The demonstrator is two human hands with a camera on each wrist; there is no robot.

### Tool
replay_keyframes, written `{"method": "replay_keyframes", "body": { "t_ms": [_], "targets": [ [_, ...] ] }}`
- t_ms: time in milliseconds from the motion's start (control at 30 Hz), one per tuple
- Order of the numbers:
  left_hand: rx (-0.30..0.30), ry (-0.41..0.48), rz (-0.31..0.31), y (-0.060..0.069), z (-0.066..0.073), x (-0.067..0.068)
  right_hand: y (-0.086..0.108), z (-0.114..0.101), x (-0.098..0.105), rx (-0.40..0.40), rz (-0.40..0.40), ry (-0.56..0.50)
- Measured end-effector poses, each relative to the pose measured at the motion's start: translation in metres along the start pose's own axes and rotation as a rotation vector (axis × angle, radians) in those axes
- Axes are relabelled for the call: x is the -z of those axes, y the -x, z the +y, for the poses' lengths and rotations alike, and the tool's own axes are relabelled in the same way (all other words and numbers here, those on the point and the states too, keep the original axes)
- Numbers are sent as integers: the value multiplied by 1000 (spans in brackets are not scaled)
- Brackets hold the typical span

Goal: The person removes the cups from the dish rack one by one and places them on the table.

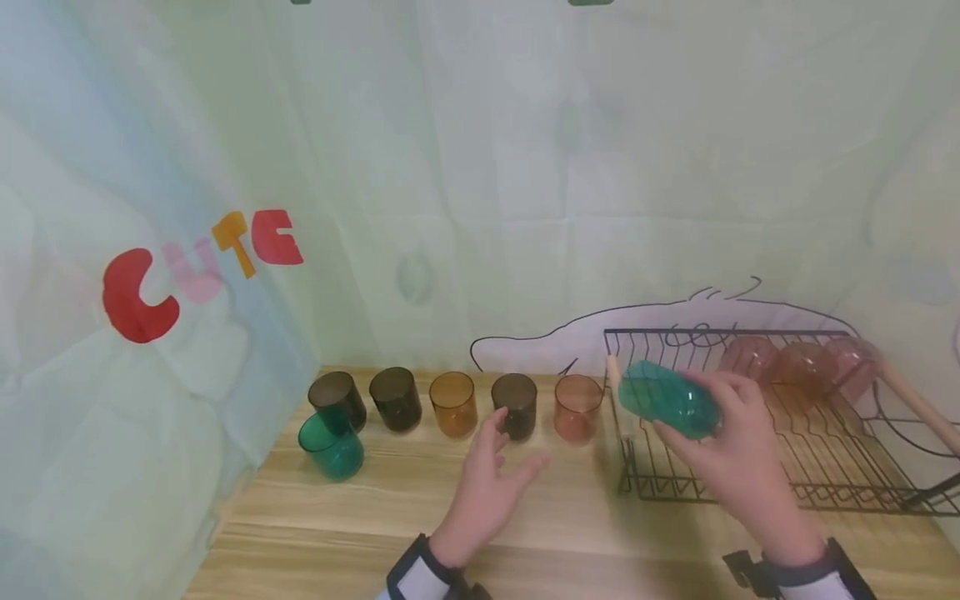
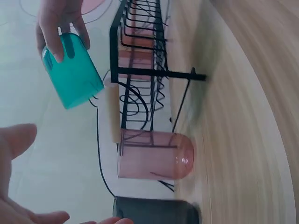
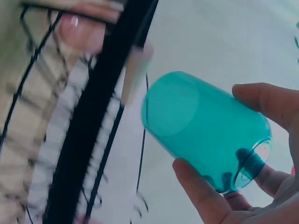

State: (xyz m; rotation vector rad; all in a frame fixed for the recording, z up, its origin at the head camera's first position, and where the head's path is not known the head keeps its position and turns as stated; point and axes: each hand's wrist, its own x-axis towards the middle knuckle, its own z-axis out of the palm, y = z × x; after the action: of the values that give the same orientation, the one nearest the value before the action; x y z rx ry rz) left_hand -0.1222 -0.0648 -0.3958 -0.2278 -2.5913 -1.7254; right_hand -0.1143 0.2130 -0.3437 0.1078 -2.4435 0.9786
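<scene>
My right hand [image 1: 742, 458] grips a teal glass [image 1: 660, 400] near its base, above the left end of the black wire dish rack [image 1: 757, 492]. The glass lies tilted on its side, mouth pointing away from the palm. In the right wrist view, thumb and fingers press on opposite sides of the teal glass [image 3: 201, 126]. Over the table, my left hand [image 1: 483, 492] holds nothing, its fingers spread in front of a dark grey glass [image 1: 517, 417]. A pink glass [image 1: 577, 408] stands upright between that one and the rack.
Along the wall stand two more dark glasses [image 1: 395, 400] and an amber glass [image 1: 453, 406]. A second teal glass [image 1: 333, 454] stands at the left front. Several pinkish and amber glasses [image 1: 806, 371] sit in the rack's far right part. The rack has wooden handles [image 1: 915, 404].
</scene>
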Motion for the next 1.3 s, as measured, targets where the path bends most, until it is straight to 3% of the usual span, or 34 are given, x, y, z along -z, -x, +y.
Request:
{"method": "replay_keyframes", "body": {
  "t_ms": [100,233,467,667,800,967,1300],
  "targets": [
    [35,118,-18,-5,6,-2,4,-10,-12,0,-5,-44],
    [98,294,-91,-11,16,-4,9,-21,-27,44,16,-82],
    [190,466,-219,-19,27,-7,17,-34,-44,132,24,-133],
    [197,630,-332,-23,27,-9,22,-36,-51,187,14,-119],
    [187,695,-375,-24,29,-10,25,-37,-56,215,1,-127],
    [197,730,-360,-25,32,-11,28,-37,-63,222,-8,-158],
    [246,717,-275,-23,34,-11,32,-35,-70,232,-17,-109]
  ]
}}
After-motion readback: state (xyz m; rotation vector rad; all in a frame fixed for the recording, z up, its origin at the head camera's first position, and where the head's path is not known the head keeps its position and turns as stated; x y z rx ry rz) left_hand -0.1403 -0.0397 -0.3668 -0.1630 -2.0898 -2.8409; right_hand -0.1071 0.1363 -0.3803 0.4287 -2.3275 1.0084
